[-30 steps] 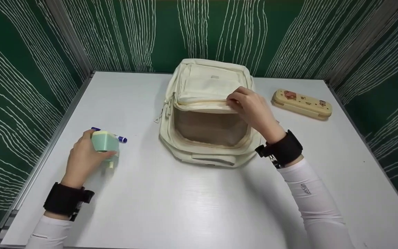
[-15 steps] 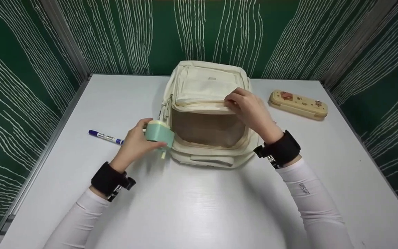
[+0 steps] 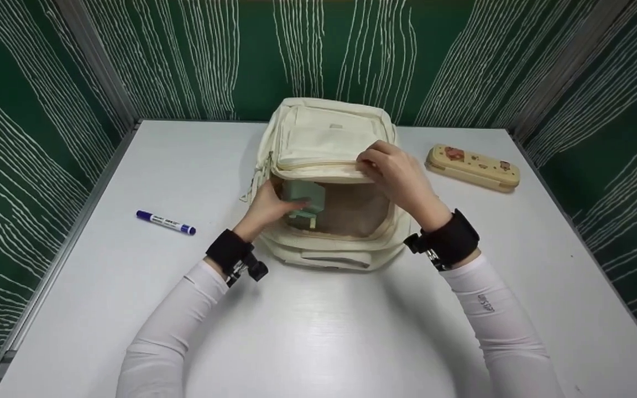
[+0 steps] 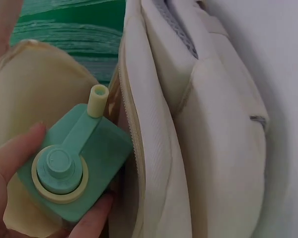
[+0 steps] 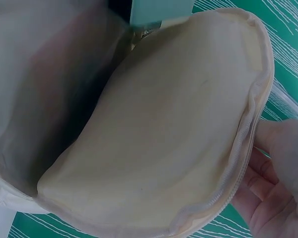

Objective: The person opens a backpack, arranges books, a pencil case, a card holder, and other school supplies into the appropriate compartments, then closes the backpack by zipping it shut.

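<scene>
A cream backpack (image 3: 332,138) lies on the table with its main compartment unzipped. My left hand (image 3: 270,207) reaches in at the left side of the opening and grips a mint-green crank pencil sharpener (image 3: 304,196). In the left wrist view, thumb and fingers hold the sharpener (image 4: 104,148) from two sides, its crank and pale yellow knob facing the camera. My right hand (image 3: 398,174) pinches the zippered edge of the front flap and holds it raised. The right wrist view shows the flap's lining (image 5: 164,124), with a corner of the sharpener (image 5: 161,10) at the top.
A blue-capped marker (image 3: 165,222) lies on the white table (image 3: 318,331) left of the backpack. To the right rests a yellow pencil case (image 3: 473,167) with bear pictures. Green walls with white streaks (image 3: 318,50) stand behind and at both sides.
My left hand has carried the pencil sharpener rightward from beside the marker into the backpack's opening. My right hand keeps its hold on the flap.
</scene>
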Demonstrator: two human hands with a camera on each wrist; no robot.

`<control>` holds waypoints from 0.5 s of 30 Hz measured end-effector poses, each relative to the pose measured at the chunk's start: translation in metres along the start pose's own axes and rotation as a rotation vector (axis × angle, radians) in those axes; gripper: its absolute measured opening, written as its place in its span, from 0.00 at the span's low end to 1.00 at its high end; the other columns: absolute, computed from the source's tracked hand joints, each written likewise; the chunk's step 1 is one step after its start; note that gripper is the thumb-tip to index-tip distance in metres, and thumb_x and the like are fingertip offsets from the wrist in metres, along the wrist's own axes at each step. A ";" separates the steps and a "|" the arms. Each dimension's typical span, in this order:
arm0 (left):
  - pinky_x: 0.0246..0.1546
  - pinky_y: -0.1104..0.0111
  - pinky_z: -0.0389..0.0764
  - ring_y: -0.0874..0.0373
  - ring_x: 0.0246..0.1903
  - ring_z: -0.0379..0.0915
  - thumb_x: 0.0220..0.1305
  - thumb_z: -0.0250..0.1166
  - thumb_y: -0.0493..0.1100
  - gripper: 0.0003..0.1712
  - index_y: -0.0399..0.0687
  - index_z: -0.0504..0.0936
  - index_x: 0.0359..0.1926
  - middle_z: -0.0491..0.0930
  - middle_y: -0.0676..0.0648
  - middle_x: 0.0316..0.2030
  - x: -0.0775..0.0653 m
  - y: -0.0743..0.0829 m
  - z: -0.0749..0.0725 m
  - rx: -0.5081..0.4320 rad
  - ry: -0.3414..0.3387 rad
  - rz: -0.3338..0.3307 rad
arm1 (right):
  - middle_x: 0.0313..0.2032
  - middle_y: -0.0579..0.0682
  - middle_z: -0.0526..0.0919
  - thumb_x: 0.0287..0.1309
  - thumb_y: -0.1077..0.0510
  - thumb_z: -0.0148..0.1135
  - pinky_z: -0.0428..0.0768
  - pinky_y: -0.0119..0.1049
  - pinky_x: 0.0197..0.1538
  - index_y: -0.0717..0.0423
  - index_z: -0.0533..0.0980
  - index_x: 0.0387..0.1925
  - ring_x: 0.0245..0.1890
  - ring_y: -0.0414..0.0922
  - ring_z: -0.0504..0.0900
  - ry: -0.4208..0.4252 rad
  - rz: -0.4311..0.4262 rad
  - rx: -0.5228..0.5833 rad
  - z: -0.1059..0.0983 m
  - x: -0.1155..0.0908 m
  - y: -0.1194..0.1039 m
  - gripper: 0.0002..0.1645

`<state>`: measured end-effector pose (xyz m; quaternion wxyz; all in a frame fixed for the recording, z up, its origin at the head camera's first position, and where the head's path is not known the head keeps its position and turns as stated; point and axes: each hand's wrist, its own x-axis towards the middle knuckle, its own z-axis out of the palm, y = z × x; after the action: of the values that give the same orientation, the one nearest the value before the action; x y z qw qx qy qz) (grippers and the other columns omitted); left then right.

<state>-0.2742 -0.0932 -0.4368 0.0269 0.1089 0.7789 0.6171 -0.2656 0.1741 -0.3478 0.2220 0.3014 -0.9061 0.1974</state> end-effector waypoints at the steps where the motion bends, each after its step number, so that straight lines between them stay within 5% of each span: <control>1: 0.75 0.54 0.68 0.43 0.72 0.65 0.56 0.76 0.36 0.51 0.38 0.58 0.75 0.67 0.37 0.72 0.004 -0.001 0.003 -0.040 0.001 0.028 | 0.41 0.58 0.85 0.70 0.58 0.63 0.83 0.54 0.46 0.59 0.84 0.41 0.42 0.56 0.85 0.000 0.002 0.001 0.000 0.000 0.000 0.09; 7: 0.80 0.59 0.59 0.45 0.74 0.61 0.59 0.72 0.30 0.47 0.37 0.56 0.74 0.65 0.37 0.70 0.025 -0.003 0.016 -0.177 0.029 0.118 | 0.42 0.58 0.85 0.70 0.58 0.63 0.83 0.53 0.48 0.59 0.83 0.42 0.43 0.55 0.85 0.001 0.016 0.011 -0.003 -0.001 0.001 0.09; 15: 0.78 0.62 0.63 0.42 0.70 0.67 0.57 0.74 0.33 0.43 0.33 0.64 0.71 0.71 0.33 0.67 0.054 -0.007 0.023 -0.008 0.126 0.087 | 0.42 0.58 0.85 0.70 0.58 0.63 0.83 0.53 0.48 0.59 0.84 0.42 0.43 0.55 0.85 0.011 0.004 0.005 -0.004 -0.002 0.001 0.08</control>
<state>-0.3241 -0.0619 -0.4445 -0.0486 0.1037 0.7709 0.6265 -0.2633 0.1779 -0.3460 0.2259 0.2992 -0.9049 0.2016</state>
